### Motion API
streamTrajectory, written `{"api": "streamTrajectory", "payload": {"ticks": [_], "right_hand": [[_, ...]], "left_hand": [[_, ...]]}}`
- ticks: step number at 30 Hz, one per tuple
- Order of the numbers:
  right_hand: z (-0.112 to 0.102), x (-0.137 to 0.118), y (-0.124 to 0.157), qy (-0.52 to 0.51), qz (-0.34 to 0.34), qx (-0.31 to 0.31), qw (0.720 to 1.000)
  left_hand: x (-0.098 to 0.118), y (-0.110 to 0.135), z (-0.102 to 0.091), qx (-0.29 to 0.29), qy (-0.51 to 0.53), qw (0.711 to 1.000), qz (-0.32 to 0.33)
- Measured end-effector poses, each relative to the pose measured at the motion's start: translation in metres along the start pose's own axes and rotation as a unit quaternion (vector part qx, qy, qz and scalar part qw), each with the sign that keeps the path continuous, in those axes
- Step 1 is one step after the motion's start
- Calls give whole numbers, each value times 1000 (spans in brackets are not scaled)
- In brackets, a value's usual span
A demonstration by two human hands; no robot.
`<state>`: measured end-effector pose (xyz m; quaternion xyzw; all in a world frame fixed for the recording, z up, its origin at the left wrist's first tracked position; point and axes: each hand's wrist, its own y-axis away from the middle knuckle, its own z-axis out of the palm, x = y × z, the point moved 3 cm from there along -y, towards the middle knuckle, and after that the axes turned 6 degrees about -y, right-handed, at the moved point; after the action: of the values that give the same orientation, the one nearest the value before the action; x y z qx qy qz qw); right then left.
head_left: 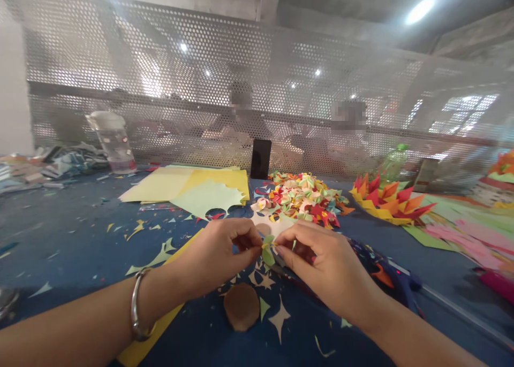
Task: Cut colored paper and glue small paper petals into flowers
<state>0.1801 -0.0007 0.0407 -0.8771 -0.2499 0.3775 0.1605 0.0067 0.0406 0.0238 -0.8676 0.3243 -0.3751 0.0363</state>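
Between my two hands is a small paper flower (267,251) with light green petals and a bit of yellow. My left hand (225,252) pinches its left side between thumb and forefinger. From the other side my right hand (315,254) pinches its right edge, fingertips close to the left ones. Below the hands a round brown disc (241,306) lies on the dark blue table, with star-shaped paper scraps (279,319) beside it. Just beyond the hands is a heap of small folded paper flowers (305,196) in pink, red, yellow and green.
Yellow and pale green paper sheets (212,188) lie behind my left hand. A black phone (261,158) stands upright against a perforated screen (172,89). A glue gun (395,276) lies right of my right hand. Beyond are an orange-red paper piece (391,198) and a clear cup (114,142).
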Motion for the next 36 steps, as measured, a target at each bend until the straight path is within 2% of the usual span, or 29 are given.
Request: {"api": "streamTrajectory", "payload": {"ticks": [5, 25, 36], "right_hand": [[1, -1, 0, 0, -1, -6, 1000], [5, 0, -1, -28, 31, -20, 999], [7, 1, 1, -34, 25, -36, 998]], "left_hand": [[-1, -1, 3, 1, 6, 1000, 20], [-3, -2, 5, -7, 5, 1000, 14], [3, 2, 5, -14, -44, 998, 30]]}}
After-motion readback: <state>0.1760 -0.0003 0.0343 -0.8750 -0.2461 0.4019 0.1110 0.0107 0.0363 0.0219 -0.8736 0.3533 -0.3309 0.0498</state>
